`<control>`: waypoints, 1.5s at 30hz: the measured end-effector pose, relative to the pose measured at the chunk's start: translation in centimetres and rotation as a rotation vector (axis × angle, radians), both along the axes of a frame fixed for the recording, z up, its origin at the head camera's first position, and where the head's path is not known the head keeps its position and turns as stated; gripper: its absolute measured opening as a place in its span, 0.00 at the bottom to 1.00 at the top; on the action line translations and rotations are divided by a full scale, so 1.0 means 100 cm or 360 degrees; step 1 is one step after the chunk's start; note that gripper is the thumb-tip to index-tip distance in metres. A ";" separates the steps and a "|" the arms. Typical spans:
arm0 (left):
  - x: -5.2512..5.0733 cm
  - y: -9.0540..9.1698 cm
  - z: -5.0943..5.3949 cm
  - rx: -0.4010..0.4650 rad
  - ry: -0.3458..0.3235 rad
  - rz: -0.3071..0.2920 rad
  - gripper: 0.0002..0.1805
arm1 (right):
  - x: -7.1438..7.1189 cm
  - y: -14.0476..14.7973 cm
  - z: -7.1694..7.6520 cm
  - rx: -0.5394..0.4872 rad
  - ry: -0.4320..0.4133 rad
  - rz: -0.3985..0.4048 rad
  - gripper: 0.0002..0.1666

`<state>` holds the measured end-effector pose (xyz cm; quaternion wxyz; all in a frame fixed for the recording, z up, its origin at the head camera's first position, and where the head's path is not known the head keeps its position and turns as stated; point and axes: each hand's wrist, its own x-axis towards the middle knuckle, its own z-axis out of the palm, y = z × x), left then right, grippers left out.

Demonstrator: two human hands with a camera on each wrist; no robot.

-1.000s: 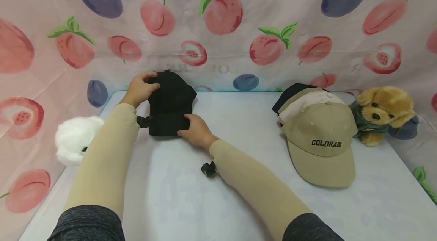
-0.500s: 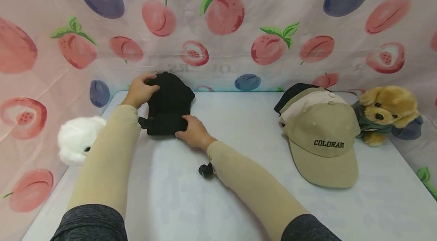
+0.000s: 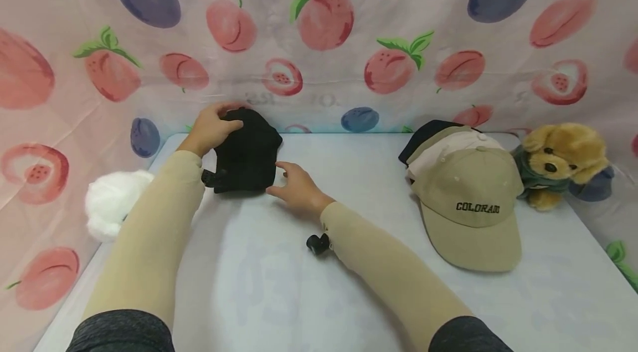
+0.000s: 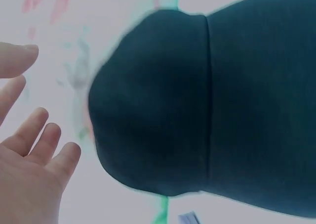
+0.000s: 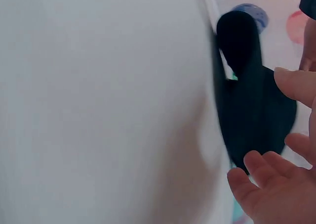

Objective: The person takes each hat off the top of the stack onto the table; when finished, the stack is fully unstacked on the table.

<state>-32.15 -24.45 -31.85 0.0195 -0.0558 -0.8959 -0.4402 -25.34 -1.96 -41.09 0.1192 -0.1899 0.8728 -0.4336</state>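
A black baseball cap [image 3: 247, 150] lies toward the back left of the white table [image 3: 279, 285]. In the left wrist view its rounded crown [image 4: 148, 100] and brim [image 4: 261, 100] fill the middle and right. My left hand [image 3: 211, 126] is by the cap's upper left; the wrist view shows its fingers loosely extended and apart from the crown. At the cap's lower right is my right hand [image 3: 299, 186], thumb and fingers spread. In the right wrist view the cap [image 5: 247, 110] appears edge-on beside those fingers; whether they touch it I cannot tell.
On the right stands a row of nested caps, with a tan "COLORADO" cap [image 3: 468, 202] in front. Beside it sits a brown plush dog [image 3: 558, 161]. A white plush toy [image 3: 112, 202] is at the left edge, partly behind my left forearm. A fruit-print curtain [image 3: 269, 20] hangs behind the table.
My right hand has drawn off the cap's lower corner, moving right with its fingers spread. My left hand has shifted slightly right over the crown. The cap has moved slightly.
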 end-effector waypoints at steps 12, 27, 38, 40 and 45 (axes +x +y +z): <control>0.014 0.040 0.016 -0.0069 -0.0007 -0.0214 0.34 | 0.012 0.068 0.025 -0.0050 0.0085 -0.0067 0.45; 0.048 0.092 0.024 -0.0053 0.0049 -0.0487 0.33 | 0.044 0.155 0.038 0.0020 0.0323 -0.0108 0.43; 0.072 0.129 0.018 0.0050 0.0070 -0.0760 0.31 | 0.065 0.195 0.046 -0.0086 0.0473 -0.0206 0.41; 0.075 0.135 0.015 0.0060 0.0077 -0.0785 0.31 | 0.068 0.201 0.048 -0.0112 0.0469 -0.0230 0.41; 0.080 0.149 0.004 0.0093 0.0065 -0.0840 0.31 | 0.076 0.217 0.053 -0.0133 0.0417 -0.0303 0.40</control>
